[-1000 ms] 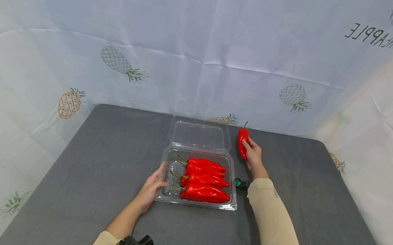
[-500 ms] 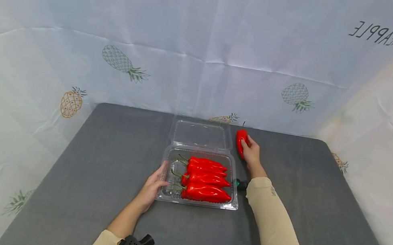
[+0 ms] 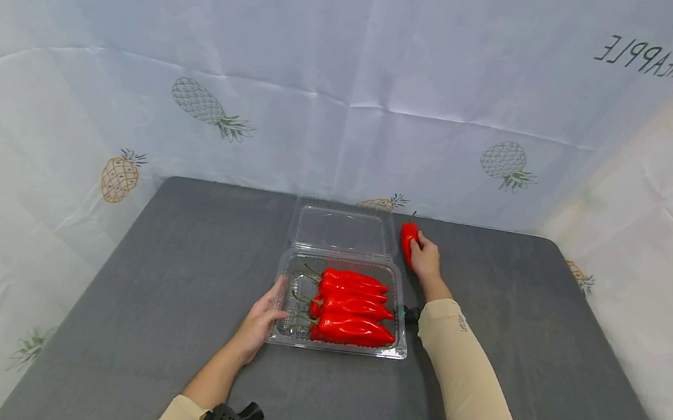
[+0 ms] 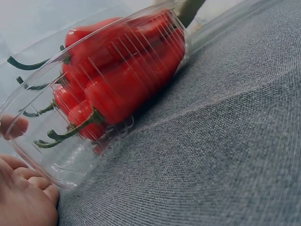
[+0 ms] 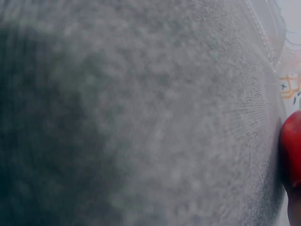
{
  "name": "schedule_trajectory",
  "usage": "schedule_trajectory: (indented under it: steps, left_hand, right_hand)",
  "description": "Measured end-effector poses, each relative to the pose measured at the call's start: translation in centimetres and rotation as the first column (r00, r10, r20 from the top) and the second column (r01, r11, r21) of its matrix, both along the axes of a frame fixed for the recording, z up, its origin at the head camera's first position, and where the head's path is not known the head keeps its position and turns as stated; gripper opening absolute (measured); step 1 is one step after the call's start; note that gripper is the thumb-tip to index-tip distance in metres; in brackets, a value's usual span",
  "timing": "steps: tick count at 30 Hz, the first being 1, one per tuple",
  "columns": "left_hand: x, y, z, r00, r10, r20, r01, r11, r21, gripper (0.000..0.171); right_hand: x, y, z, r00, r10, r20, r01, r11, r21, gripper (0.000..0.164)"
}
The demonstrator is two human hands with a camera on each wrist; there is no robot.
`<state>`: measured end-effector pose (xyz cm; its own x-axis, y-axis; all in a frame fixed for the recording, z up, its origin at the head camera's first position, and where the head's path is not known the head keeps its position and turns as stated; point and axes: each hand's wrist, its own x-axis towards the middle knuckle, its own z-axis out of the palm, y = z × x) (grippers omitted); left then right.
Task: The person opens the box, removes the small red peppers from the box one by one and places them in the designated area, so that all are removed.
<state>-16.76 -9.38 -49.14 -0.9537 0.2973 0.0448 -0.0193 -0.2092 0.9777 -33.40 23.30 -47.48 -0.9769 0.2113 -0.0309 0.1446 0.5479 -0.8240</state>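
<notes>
A clear plastic clamshell box (image 3: pixel 333 348) lies on the table with several long red peppers (image 3: pixel 354 331) side by side in it, green stems to the left. My left hand (image 3: pixel 253 331) grips the box's left side, thumb over the rim; the left wrist view shows this hand (image 4: pixel 23 197) low against the clear wall. Beyond the box's right side, my right hand (image 3: pixel 428 261) holds another red pepper (image 3: pixel 408 240), stem pointing away from me. Only part of that pepper (image 5: pixel 292 148) shows at the right wrist view's edge.
The box's hinged lid (image 3: pixel 343 230) lies folded back toward the far table edge. Grey cloth covers the table (image 3: pixel 192 277). A white pineapple-print curtain (image 3: pixel 351 135) hangs behind and along both sides.
My right hand, holding the red pepper, has shifted slightly left toward the opened lid. The left hand and the box keep their places.
</notes>
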Motion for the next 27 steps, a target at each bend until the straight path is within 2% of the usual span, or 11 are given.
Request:
schedule_trajectory:
  steps: [10, 16, 21, 27]
  left_hand:
    - [0.0, 0.0, 0.1, 1.0, 0.002, 0.012, -0.002, 1.0, -0.003, 0.074]
    - [0.0, -0.1, 0.0, 1.0, 0.002, 0.004, -0.002, 1.0, -0.005, 0.074]
    - [0.0, 0.0, -0.1, 1.0, 0.004, 0.007, -0.004, 1.0, -0.011, 0.074]
    - [0.0, -0.1, -0.1, 1.0, 0.008, 0.001, -0.008, 1.0, -0.009, 0.074]
  right_hand:
    - [0.2, 0.0, 0.4, 0.999, -0.021, 0.046, 0.027, 0.988, -0.151, 0.049]
    - [0.2, 0.1, 0.8, 0.995, -0.061, 0.073, 0.079, 0.954, -0.288, 0.049]
    - [0.2, 0.5, 1.6, 0.995, -0.028, 0.092, 0.054, 0.95, -0.306, 0.055]
    - [0.7, 0.6, 4.1, 0.998, 0.043, 0.048, -0.028, 0.96, -0.277, 0.062]
